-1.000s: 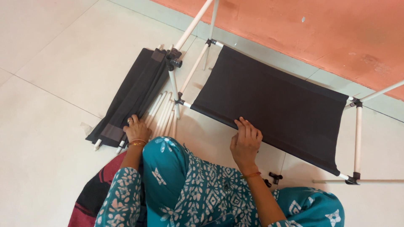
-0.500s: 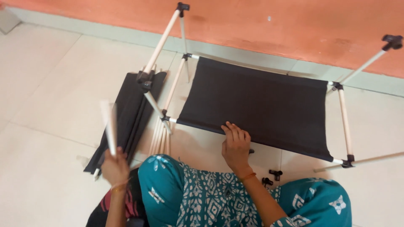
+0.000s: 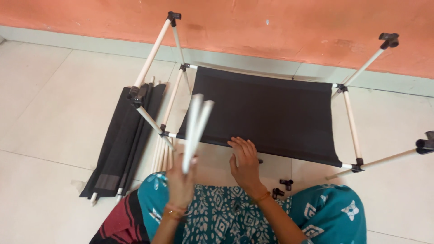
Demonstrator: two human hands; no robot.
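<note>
We have one cloth shelf (image 3: 266, 115) strung on the frame (image 3: 153, 52); our left hand (image 3: 181, 183) grips two rods (image 3: 195, 131), right hand (image 3: 246, 162) spread flat on cloth, more panels (image 3: 124, 140) left.

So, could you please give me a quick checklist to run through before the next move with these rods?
1. Left hand grips the white rods: ok.
2. Number of rods held: cannot tell, blurred.
3. Right hand rests on the black fabric panel front edge: ok.
4. Loose black connectors lie on the floor by the knee: ok.
5. Spare rods beside the frame's left corner: ok.
</note>
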